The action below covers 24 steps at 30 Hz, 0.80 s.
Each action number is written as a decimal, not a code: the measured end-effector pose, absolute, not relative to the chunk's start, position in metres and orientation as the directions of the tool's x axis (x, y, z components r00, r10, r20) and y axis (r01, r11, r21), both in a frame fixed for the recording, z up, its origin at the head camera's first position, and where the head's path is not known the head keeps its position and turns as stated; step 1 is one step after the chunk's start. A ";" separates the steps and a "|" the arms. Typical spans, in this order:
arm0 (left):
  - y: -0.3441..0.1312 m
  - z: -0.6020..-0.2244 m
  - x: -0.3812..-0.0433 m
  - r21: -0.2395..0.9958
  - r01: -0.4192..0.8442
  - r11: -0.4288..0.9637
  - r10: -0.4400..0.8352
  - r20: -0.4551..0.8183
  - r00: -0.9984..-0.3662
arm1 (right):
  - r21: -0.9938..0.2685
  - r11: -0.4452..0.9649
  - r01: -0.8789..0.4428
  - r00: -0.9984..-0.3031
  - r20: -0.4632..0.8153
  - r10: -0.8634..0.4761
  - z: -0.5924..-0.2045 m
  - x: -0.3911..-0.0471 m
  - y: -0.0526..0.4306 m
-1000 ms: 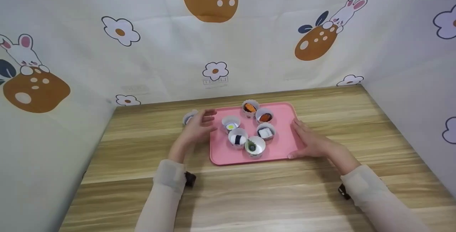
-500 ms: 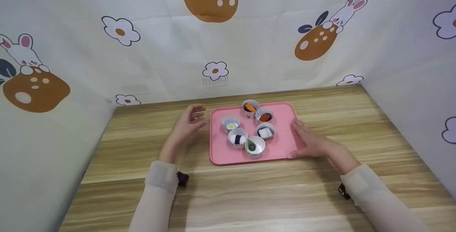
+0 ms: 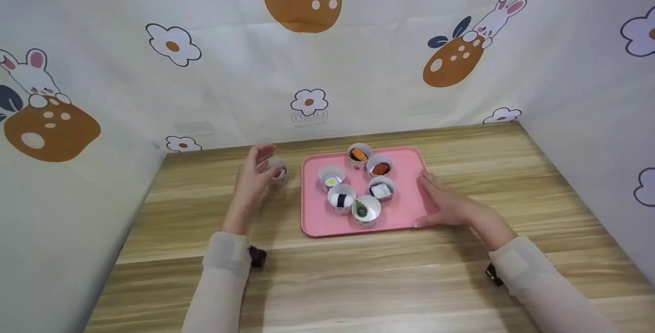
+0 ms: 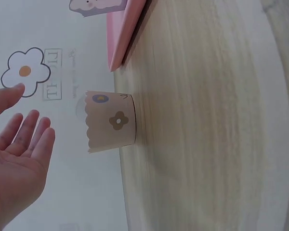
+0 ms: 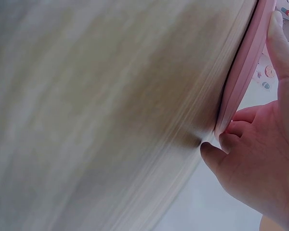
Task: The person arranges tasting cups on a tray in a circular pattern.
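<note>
A paper cup (image 3: pixel 279 174) with a scalloped rim and flower prints stands upright on the table, left of the pink tray (image 3: pixel 404 169). Beside that cup is my left hand (image 3: pixel 252 177), its fingers spread loosely and holding nothing; in the left wrist view a gap shows between the fingers and the cup (image 4: pixel 111 121). What the cup contains is mostly hidden in the head view. My right hand (image 3: pixel 445 202) holds the tray's right side, thumb on the rim near the front corner and fingers along the edge, as the right wrist view shows on the rim (image 5: pixel 241 72).
Several paper cups with sushi-like pieces stand on the tray, among them one with a yellow-dotted piece (image 3: pixel 331 178) and one with a green leaf (image 3: pixel 366 211). A printed curtain (image 3: pixel 368 67) rises behind the wooden table (image 3: pixel 378 282).
My left hand has moved left, from the tray's left edge to the far side of the lone cup, which shows more fully now. My right hand and the tray have stayed in place.
</note>
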<state>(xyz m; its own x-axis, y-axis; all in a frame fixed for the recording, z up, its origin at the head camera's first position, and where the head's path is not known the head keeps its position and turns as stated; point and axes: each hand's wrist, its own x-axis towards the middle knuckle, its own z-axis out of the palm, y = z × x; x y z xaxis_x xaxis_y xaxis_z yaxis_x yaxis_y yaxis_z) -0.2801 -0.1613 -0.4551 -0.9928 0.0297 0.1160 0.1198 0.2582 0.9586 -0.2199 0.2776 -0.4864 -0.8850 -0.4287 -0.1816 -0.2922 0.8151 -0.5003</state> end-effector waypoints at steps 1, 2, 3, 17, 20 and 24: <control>-0.162 -0.455 -0.280 0.958 0.114 0.262 0.016 0.114 -0.993 | -0.501 0.815 -0.292 -0.885 -0.181 -0.428 -0.486 -0.220 0.278; -0.162 -0.456 -0.280 0.958 0.109 0.265 0.000 0.113 -0.994 | -0.500 0.815 -0.292 -0.886 -0.180 -0.428 -0.486 -0.220 0.277; -0.163 -0.456 -0.281 0.957 0.109 0.268 -0.011 0.116 -0.993 | -0.499 0.817 -0.291 -0.887 -0.181 -0.426 -0.486 -0.220 0.277; -0.170 -0.465 -0.284 0.952 0.053 0.302 -0.129 0.096 -0.987 | -0.489 0.828 -0.275 -0.892 -0.192 -0.410 -0.488 -0.221 0.277; -0.172 -0.467 -0.284 0.950 0.027 0.312 -0.145 0.075 -0.986 | -0.486 0.829 -0.276 -0.893 -0.190 -0.409 -0.488 -0.221 0.277; -0.174 -0.470 -0.284 0.945 -0.023 0.326 -0.141 0.024 -0.990 | -0.488 0.826 -0.281 -0.892 -0.185 -0.413 -0.488 -0.221 0.277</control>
